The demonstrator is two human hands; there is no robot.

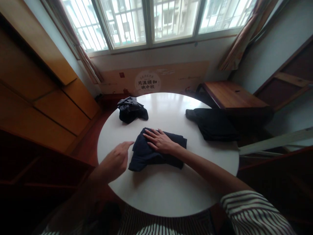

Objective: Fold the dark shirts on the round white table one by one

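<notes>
A folded dark navy garment (146, 155) lies on the white oval table (166, 192) in front of me. Its lower left corner juts out in a flap, and I cannot tell exactly what kind of garment it is. My right hand (160, 141) rests flat on top of it, fingers spread and pointing left. Just at the garment's left edge is my left hand (118, 160), its index finger stretched toward the cloth and the other fingers loosely curled. No cloth shows between those fingers.
A crumpled black and grey garment pile (130, 110) sits at the table's far left. Folded black clothing (215, 124) lies at the right edge. Beyond stand a wooden side table (234, 93) and barred windows (171, 19); wooden cabinets (44, 91) line the left.
</notes>
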